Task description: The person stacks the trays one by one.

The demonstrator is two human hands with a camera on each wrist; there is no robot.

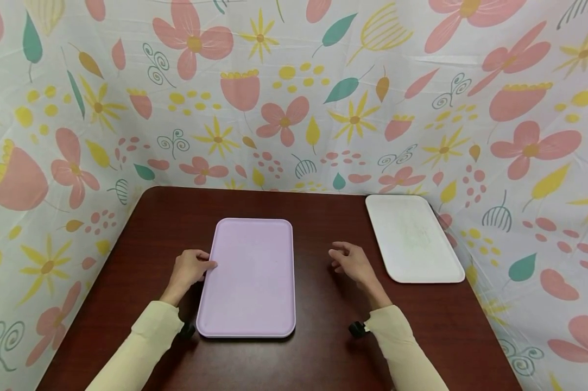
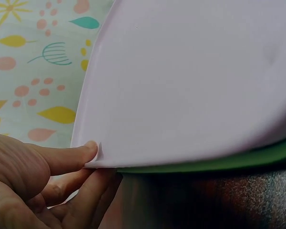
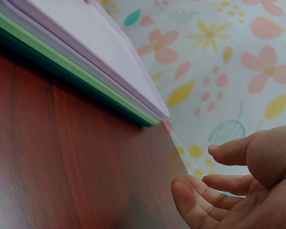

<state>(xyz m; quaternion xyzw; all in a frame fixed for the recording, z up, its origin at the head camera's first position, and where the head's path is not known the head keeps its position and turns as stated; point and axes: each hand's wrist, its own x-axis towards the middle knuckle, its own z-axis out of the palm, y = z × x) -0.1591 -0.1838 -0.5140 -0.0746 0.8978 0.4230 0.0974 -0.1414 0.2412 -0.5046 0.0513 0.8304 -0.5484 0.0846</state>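
Note:
A lilac tray [image 1: 252,277] tops a stack of several trays in the middle of the table. Below it, the right wrist view shows a second pale purple rim, a light green tray [image 3: 62,70] and a dark green one [image 3: 93,95]. My left hand [image 1: 188,270] pinches the lilac tray's left edge, thumb on the upper face and curled fingers underneath. To the right of the stack, apart from it, my right hand [image 1: 354,265] hovers over the table with its fingers loosely bent and nothing in them.
A white tray [image 1: 416,239] with faint greenish marks lies at the table's back right corner. The dark reddish-brown table [image 1: 176,212] meets flower-patterned cloth [image 1: 284,65] at the back and both sides. A small black device sits at each wrist.

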